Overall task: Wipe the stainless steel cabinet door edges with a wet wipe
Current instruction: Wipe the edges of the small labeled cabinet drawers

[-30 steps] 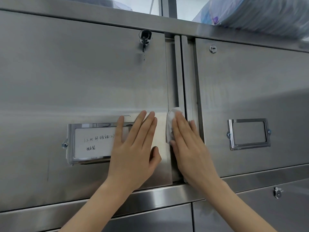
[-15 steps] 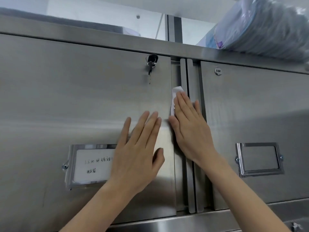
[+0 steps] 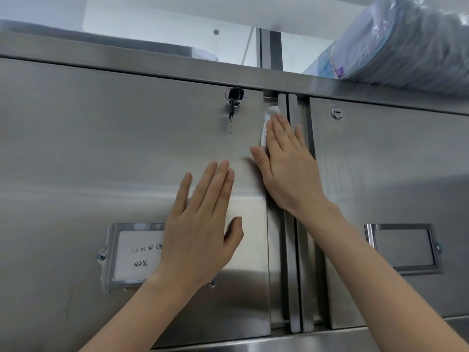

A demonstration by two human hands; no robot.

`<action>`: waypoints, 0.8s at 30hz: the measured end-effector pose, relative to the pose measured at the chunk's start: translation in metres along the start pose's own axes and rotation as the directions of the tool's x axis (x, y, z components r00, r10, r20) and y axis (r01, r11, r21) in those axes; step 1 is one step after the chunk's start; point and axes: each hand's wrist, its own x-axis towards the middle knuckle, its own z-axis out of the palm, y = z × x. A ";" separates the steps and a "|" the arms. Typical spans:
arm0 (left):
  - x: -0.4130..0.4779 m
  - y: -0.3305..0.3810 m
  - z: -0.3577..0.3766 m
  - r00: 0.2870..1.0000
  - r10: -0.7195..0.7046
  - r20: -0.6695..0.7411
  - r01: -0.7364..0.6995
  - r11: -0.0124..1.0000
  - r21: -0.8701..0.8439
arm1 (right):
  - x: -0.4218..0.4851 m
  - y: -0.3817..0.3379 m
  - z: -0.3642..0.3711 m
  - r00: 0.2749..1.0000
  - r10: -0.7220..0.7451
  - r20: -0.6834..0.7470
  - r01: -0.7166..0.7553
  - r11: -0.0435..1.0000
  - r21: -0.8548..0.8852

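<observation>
Upward along the right edge of the left cabinet door, the wet wipe has been carried by the right hand, and the door's top corner is now nearly reached. The wipe is pressed under flat, straight fingers and shows just beyond the fingertips. The left hand is laid flat and spread on the door face, just beside and below the right. This edge's stroke is judged almost finished; other edges probably remain.

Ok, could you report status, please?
Left hand flat on stainless steel cabinet door. Right hand presses white wet wipe at its edge, near top. Nothing blocking.
</observation>
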 end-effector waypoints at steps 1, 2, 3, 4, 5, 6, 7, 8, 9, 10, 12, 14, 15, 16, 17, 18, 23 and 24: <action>-0.001 0.000 -0.001 1.000 0.005 0.009 -0.005 1.000 0.001 | -0.002 0.000 0.001 1.000 -0.004 0.003 0.004 1.000 -0.007; -0.001 0.000 -0.001 1.000 0.005 0.019 -0.005 1.000 0.001 | 0.001 0.000 0.001 1.000 0.000 0.001 0.000 1.000 -0.012; -0.001 -0.001 -0.001 1.000 0.004 0.026 -0.004 1.000 0.001 | 0.009 0.001 0.001 1.000 0.013 -0.003 -0.013 1.000 -0.017; -0.001 0.000 -0.001 1.000 0.004 0.030 -0.004 1.000 -0.002 | 0.019 0.002 0.000 1.000 0.026 -0.009 -0.026 0.999 -0.023; -0.002 0.000 0.000 1.000 0.003 0.030 -0.003 1.000 -0.005 | 0.027 0.003 -0.001 0.999 0.034 -0.017 -0.034 0.999 -0.024; -0.002 0.000 0.000 1.000 0.003 0.029 -0.003 1.000 -0.004 | 0.029 0.004 -0.001 0.999 0.030 -0.022 -0.030 0.999 -0.020; -0.001 0.000 0.000 1.000 0.004 0.027 -0.004 1.000 0.001 | 0.026 0.004 -0.001 1.000 0.017 -0.026 -0.018 1.000 -0.016; -0.001 0.000 0.000 1.000 0.005 0.025 -0.005 1.000 0.007 | 0.018 0.004 0.000 1.000 -0.002 -0.030 0.002 1.000 -0.015; -0.001 0.000 0.000 1.000 0.007 0.024 -0.008 1.000 0.015 | 0.008 0.003 0.001 0.999 -0.021 -0.036 0.021 1.000 -0.015; -0.001 0.000 0.001 1.000 0.009 0.025 -0.010 1.000 0.020 | 0.000 0.002 0.003 0.999 -0.036 -0.036 0.035 0.999 -0.022; -0.002 0.000 0.002 0.999 0.008 0.031 -0.009 1.000 0.013 | 0.001 0.003 0.002 0.999 -0.031 -0.021 0.030 0.999 -0.041; -0.002 0.000 0.002 1.000 0.010 0.028 -0.010 1.000 0.003 | 0.020 0.005 0.000 1.000 0.006 -0.017 -0.007 0.999 -0.047; -0.002 0.000 0.002 1.000 0.011 0.023 -0.011 1.000 0.001 | 0.027 0.006 0.000 1.000 0.016 -0.012 -0.016 0.999 -0.050; -0.002 -0.001 0.002 1.000 0.010 0.017 -0.010 1.000 0.001 | 0.028 0.006 0.000 1.000 0.015 -0.007 -0.015 0.999 -0.042; -0.001 -0.001 0.002 1.000 0.008 0.012 -0.008 1.000 0.000 | 0.023 0.006 0.001 1.000 0.008 -0.002 -0.008 1.000 -0.020; -0.002 -0.001 0.001 1.000 0.010 0.011 -0.010 1.000 -0.003 | 0.011 0.004 0.002 1.000 0.000 0.000 0.000 1.000 0.004; -0.043 0.016 -0.003 0.996 0.069 0.049 -0.064 0.994 -0.085 | -0.143 -0.024 0.008 0.997 -0.033 0.072 0.026 0.994 0.102; -0.059 0.022 -0.004 0.995 0.074 0.061 -0.068 0.993 -0.100 | -0.168 -0.027 0.009 0.993 -0.055 0.103 0.045 0.995 0.094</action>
